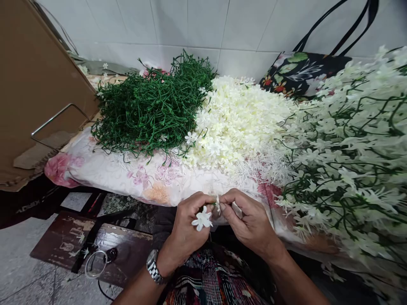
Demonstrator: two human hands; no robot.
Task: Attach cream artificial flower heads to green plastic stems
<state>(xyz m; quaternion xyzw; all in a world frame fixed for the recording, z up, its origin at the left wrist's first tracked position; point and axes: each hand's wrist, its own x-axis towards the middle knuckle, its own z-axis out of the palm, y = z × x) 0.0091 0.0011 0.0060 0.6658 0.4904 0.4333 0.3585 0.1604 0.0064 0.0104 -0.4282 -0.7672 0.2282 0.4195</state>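
Two bare hands meet at the lower middle of the view, fingertips almost touching. The left hand (pixel 187 226), with a metal link wristwatch (pixel 153 266) on its wrist, is curled closed around a thin green stem (pixel 212 204); one small white artificial flower (pixel 202 220) with narrow pointed petals sticks out over its knuckles. The right hand (pixel 249 220) is pinched shut, thumb against fingers, on a tiny white floret (pixel 218 204) at the stem's tip, just beside the left thumb.

Directly beyond the hands is a table covered with a soft floral cloth (pixel 133 171), white with pink and orange blooms. Three heaps lie on it. At the left is a springy tangle of bare green plastic stems (pixel 149 110), thin and wiry. In the middle is a frothy mound of loose cream-white florets (pixel 241 123), too many to count. At the right, filling that edge, is a pile of finished sprays (pixel 352 156), green stems studded with white star-shaped flowers.

Behind the heaps, one dark flower-print tote bag (pixel 302 72) with two long black straps leans against a glossy white tiled wall (pixel 190 25). A flat brown cardboard sheet (pixel 34 80) stands at the far left. Below, a worn dark wooden board (pixel 76 241) lies on the floor.
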